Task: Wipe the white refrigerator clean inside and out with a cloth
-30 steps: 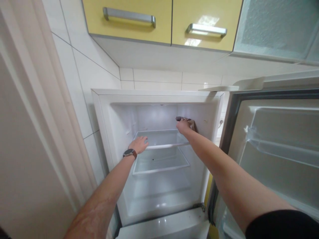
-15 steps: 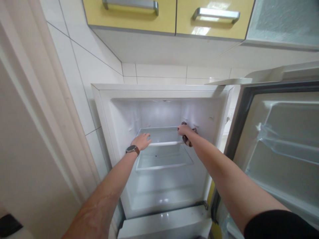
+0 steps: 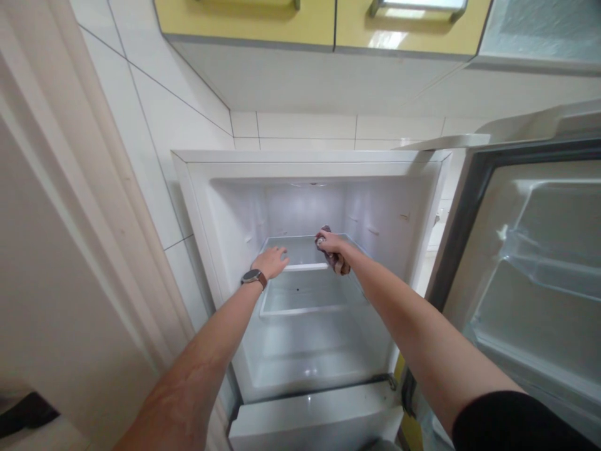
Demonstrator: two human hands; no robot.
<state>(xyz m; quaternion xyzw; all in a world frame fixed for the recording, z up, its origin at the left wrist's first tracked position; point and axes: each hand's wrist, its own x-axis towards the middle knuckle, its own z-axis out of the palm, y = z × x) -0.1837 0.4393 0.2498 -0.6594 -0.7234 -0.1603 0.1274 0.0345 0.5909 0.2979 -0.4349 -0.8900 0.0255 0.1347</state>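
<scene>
Inside an open fridge (image 3: 319, 169), my right hand (image 3: 332, 243) grips a bunched, dark brownish cloth (image 3: 339, 264). The cloth is over the upper glass shelf (image 3: 300, 250), and part of it hangs past the shelf's white front edge. My left hand (image 3: 271, 262), with a watch on the wrist, is at the left end of that same shelf. Its fingers are apart and hold nothing; whether they press on the glass I cannot tell. Below lies a second glass shelf (image 3: 300, 294) with a small dark speck on it.
At the right the fridge door (image 3: 539, 250) stands wide open, with clear plastic racks (image 3: 544, 272). Yellow cabinets (image 3: 248, 25) hang above. A tiled wall (image 3: 141, 131) and a pale curtain-like panel (image 3: 94, 207) border the left. A white drawer front (image 3: 310, 419) juts out below.
My right hand has moved the cloth left, from the right side wall to over the upper shelf. My left hand stays nearly in place. The camera view has shifted slightly.
</scene>
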